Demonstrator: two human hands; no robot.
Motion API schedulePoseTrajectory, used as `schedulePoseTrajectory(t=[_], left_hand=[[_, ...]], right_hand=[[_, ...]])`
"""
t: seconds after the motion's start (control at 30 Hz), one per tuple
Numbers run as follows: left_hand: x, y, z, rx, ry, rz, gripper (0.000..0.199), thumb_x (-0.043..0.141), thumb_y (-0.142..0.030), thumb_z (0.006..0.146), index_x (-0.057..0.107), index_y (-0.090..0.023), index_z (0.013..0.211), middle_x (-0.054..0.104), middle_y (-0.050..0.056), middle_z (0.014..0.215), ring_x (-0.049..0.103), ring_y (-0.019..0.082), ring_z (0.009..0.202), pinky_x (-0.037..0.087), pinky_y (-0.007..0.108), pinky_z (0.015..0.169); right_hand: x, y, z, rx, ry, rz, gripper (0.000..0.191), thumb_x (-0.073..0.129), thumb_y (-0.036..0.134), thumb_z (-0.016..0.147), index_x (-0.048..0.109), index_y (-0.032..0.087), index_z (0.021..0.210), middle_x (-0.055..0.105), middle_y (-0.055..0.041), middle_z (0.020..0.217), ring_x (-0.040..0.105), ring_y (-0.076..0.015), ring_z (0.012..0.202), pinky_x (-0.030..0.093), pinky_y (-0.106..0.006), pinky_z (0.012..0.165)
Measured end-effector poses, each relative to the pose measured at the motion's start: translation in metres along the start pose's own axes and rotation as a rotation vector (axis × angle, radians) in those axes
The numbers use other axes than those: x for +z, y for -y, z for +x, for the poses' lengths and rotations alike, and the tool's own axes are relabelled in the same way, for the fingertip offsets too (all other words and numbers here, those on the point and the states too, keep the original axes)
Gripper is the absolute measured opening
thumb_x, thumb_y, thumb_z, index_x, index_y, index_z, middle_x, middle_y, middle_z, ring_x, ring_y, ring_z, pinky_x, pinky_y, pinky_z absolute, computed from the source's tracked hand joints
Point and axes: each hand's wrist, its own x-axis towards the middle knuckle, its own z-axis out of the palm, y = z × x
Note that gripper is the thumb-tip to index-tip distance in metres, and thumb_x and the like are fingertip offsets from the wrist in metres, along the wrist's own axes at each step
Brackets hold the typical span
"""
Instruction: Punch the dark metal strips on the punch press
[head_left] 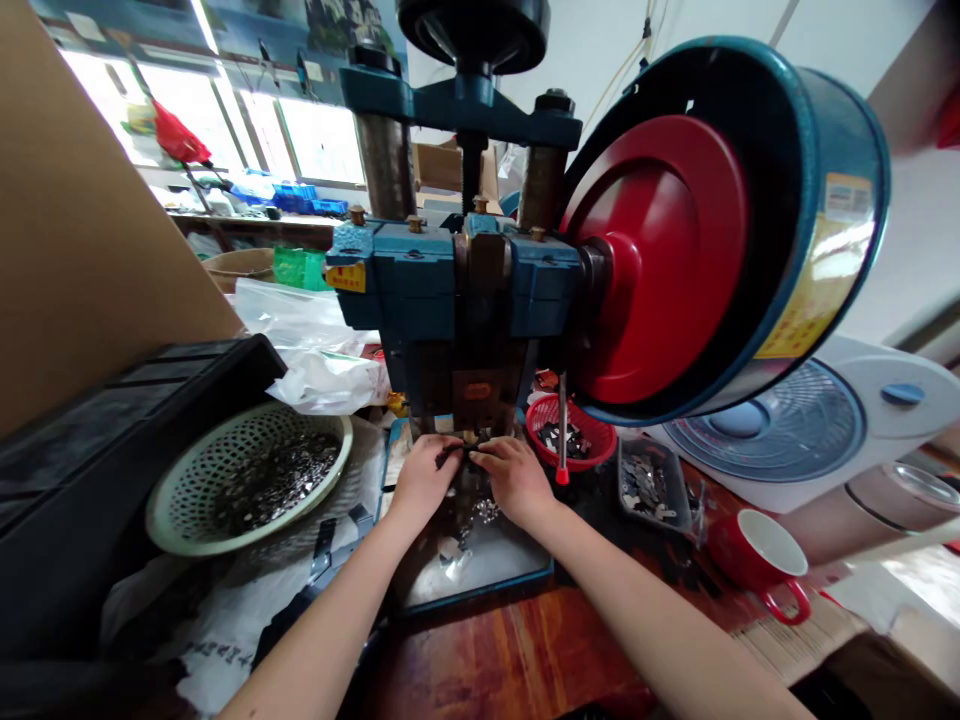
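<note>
My left hand (pixel 429 470) and my right hand (pixel 516 478) meet under the ram of a blue bench press (pixel 480 310). Fingertips of both hands are closed on a small dark strip (pixel 469 450) that spans the gap between them. Its ends are hidden by my fingers, and its exact shape is too small to make out. The press base (pixel 427 580) is a grey metal plate with a blue rim, and small shiny metal bits (pixel 486 512) lie on it below my hands.
On the left a pale green colander (pixel 169 500) holds many small metal pieces. To the right stand a red basket (pixel 609 440) and a clear plastic tub (pixel 684 490), both with metal parts, then a red mug (pixel 739 550). A red flywheel (pixel 667 260) in a blue guard overhangs that side.
</note>
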Motion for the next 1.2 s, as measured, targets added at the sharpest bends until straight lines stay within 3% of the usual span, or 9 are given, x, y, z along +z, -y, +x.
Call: schedulePoseTrajectory(t=[0.17, 0.33, 0.5, 0.6, 0.7, 0.77, 0.87, 1.0, 1.2], left_hand=[[0.001, 0.005, 0.000, -0.020, 0.024, -0.040, 0.024, 0.052, -0.034, 0.079, 0.068, -0.020, 0.091, 0.065, 0.006, 0.094, 0.060, 0.021, 0.094, 0.046, 0.036, 0.088], [0.003, 0.008, 0.007, -0.048, 0.059, -0.096, 0.023, 0.053, -0.029, 0.076, 0.068, -0.020, 0.091, 0.067, 0.005, 0.094, 0.060, 0.021, 0.093, 0.046, 0.034, 0.086], [0.002, 0.006, 0.011, -0.075, 0.065, -0.141, 0.023, 0.054, -0.031, 0.075, 0.069, -0.020, 0.089, 0.068, 0.005, 0.092, 0.062, 0.021, 0.090, 0.047, 0.034, 0.085], [0.001, 0.007, 0.006, -0.120, 0.028, -0.174, 0.031, 0.052, -0.038, 0.078, 0.066, -0.017, 0.096, 0.067, 0.007, 0.097, 0.062, 0.021, 0.089, 0.048, 0.035, 0.083], [-0.003, 0.008, -0.005, -0.164, -0.015, -0.208, 0.037, 0.048, -0.042, 0.081, 0.063, -0.016, 0.102, 0.065, 0.009, 0.102, 0.062, 0.020, 0.091, 0.048, 0.036, 0.084], [-0.008, 0.007, -0.014, -0.195, -0.015, -0.238, 0.038, 0.048, -0.043, 0.081, 0.062, -0.016, 0.104, 0.064, 0.009, 0.104, 0.062, 0.020, 0.091, 0.048, 0.036, 0.085], [-0.018, 0.003, -0.028, -0.240, 0.002, -0.301, 0.039, 0.053, -0.044, 0.078, 0.060, -0.017, 0.105, 0.064, 0.008, 0.105, 0.061, 0.020, 0.090, 0.048, 0.036, 0.084], [-0.029, -0.002, -0.054, -0.303, 0.020, -0.348, 0.044, 0.059, -0.042, 0.074, 0.056, -0.018, 0.111, 0.063, 0.009, 0.106, 0.061, 0.021, 0.092, 0.048, 0.036, 0.082], [-0.039, -0.002, -0.106, -0.315, 0.029, -0.272, 0.039, 0.056, -0.043, 0.078, 0.056, -0.021, 0.110, 0.063, 0.007, 0.107, 0.061, 0.021, 0.094, 0.047, 0.035, 0.087]], right_hand=[[-0.005, 0.002, 0.001, -0.105, 0.038, -0.109, 0.033, 0.054, 0.013, 0.085, 0.063, 0.029, 0.113, 0.065, -0.0040, 0.105, 0.048, -0.0229, 0.110, 0.036, -0.041, 0.097], [-0.002, 0.003, 0.009, 0.045, 0.013, 0.036, 0.038, 0.051, 0.006, 0.080, 0.069, 0.030, 0.102, 0.066, -0.0030, 0.101, 0.052, -0.0207, 0.104, 0.042, -0.037, 0.092], [0.001, -0.004, 0.002, 0.116, -0.158, 0.328, 0.036, 0.043, 0.008, 0.082, 0.069, 0.025, 0.101, 0.067, -0.0042, 0.105, 0.052, -0.0205, 0.111, 0.041, -0.039, 0.098], [-0.005, -0.006, -0.019, 0.320, -0.311, 0.536, 0.029, 0.043, 0.020, 0.085, 0.067, 0.020, 0.102, 0.066, -0.0078, 0.103, 0.057, -0.0209, 0.104, 0.043, -0.039, 0.094], [-0.017, -0.006, -0.048, 0.624, -0.375, 0.771, 0.030, 0.047, 0.035, 0.086, 0.064, 0.016, 0.102, 0.068, -0.0081, 0.090, 0.063, -0.0210, 0.086, 0.049, -0.036, 0.082], [-0.027, -0.005, -0.066, 0.721, -0.387, 0.863, 0.036, 0.047, 0.045, 0.086, 0.064, 0.016, 0.100, 0.069, -0.0079, 0.086, 0.063, -0.0208, 0.081, 0.050, -0.034, 0.077], [-0.038, -0.005, -0.080, 0.699, -0.417, 0.953, 0.045, 0.041, 0.054, 0.088, 0.065, 0.017, 0.095, 0.069, -0.0079, 0.088, 0.062, -0.0207, 0.081, 0.049, -0.034, 0.078], [-0.043, -0.004, -0.078, 0.694, -0.369, 0.946, 0.045, 0.045, 0.057, 0.085, 0.066, 0.017, 0.094, 0.069, -0.0074, 0.086, 0.063, -0.0217, 0.083, 0.049, -0.035, 0.080], [-0.029, -0.007, -0.073, 0.703, -0.399, 0.854, 0.048, 0.046, 0.061, 0.082, 0.065, 0.017, 0.082, 0.067, -0.0056, 0.078, 0.061, -0.0197, 0.075, 0.047, -0.031, 0.074]])
